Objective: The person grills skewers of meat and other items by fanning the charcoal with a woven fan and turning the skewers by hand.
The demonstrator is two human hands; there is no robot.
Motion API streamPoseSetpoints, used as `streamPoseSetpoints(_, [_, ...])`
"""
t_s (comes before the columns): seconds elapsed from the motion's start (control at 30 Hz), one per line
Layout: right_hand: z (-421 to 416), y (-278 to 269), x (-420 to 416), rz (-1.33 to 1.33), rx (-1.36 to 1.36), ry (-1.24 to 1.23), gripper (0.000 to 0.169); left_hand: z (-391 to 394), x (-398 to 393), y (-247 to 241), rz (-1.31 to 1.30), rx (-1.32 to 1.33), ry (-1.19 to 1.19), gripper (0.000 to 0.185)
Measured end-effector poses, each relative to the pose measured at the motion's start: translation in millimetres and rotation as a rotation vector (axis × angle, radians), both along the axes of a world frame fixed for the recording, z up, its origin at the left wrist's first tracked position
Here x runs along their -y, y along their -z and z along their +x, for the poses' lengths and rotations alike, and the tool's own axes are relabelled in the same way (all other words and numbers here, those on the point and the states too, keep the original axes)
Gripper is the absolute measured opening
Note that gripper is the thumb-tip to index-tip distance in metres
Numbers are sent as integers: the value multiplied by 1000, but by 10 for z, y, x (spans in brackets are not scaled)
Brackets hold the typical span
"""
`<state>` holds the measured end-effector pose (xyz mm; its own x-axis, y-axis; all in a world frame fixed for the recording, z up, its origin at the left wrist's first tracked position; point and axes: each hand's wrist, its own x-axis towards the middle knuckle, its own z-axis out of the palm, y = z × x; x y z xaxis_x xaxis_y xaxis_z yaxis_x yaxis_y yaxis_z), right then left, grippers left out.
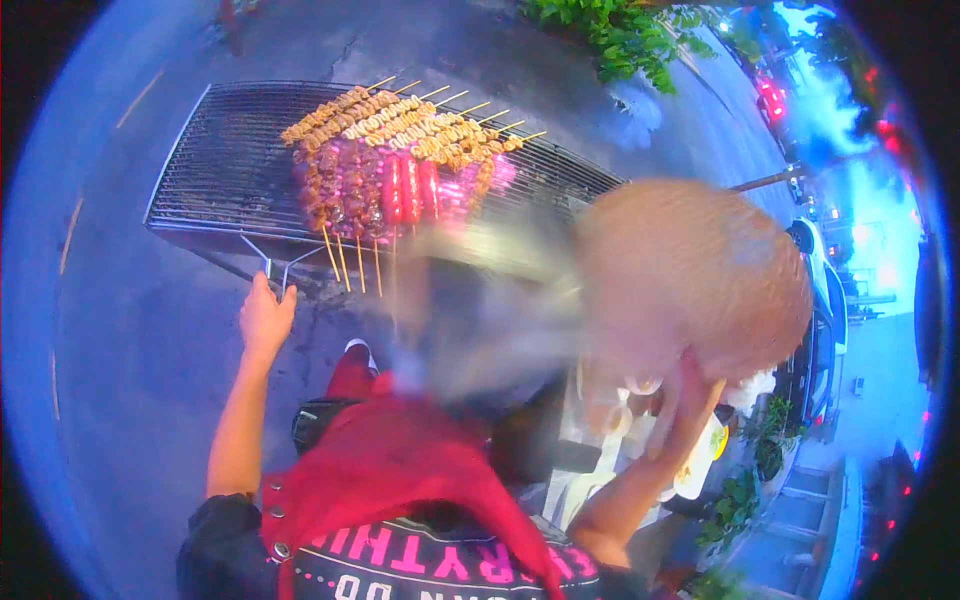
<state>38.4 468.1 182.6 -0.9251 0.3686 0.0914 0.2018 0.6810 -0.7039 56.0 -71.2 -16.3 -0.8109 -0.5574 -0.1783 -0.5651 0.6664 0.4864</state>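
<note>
My left hand (267,315) is closed around metal tongs (276,266), whose arms spread apart beside the front edge of a long grill. My right hand (684,405) grips a large, round, tan hand fan (697,277), raised over the grill's right end. Across the wire grate (225,161) lie several skewers of coiled, pale meat (409,124). Nearer me are darker meat skewers (345,184) and red sausages (410,187), their sticks jutting over the front edge. Pink glowing coals show between them. A pale, blurred shape hides part of the grill's right side.
A table (559,480) with bowls and a white tray (697,465) stands at my right, partly behind my forearm. Green leaves (607,34) hang beyond the grill. A parked white car (829,300), potted plants (731,502) and a road lie farther right. Smoke drifts there.
</note>
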Motion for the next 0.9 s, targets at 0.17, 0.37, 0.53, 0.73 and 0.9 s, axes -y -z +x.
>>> streamPoseSetpoints(0.17, [128, 267, 432, 292, 62, -429, 35, 32, 19, -40, 28, 40, -21, 53])
streamPoseSetpoints(0.37, [-153, 18, 249, -126, -47, 159, 47, 38, 26, 28, 19, -19, -13, 52])
streamPoseSetpoints(0.53, [-302, 16, 590, 219, -259, 58, 44, 10, 26, 90, 37, -53, -7, 49])
streamPoseSetpoints(0.73, [-290, 140, 601, 335, 149, 210, 33, 10, 11, 15, 83, -41, -53, 48])
streamPoseSetpoints(0.9, [-218, 19, 580, 263, 114, -560, 28, 1, -13, 93, 92, -75, -70, 49])
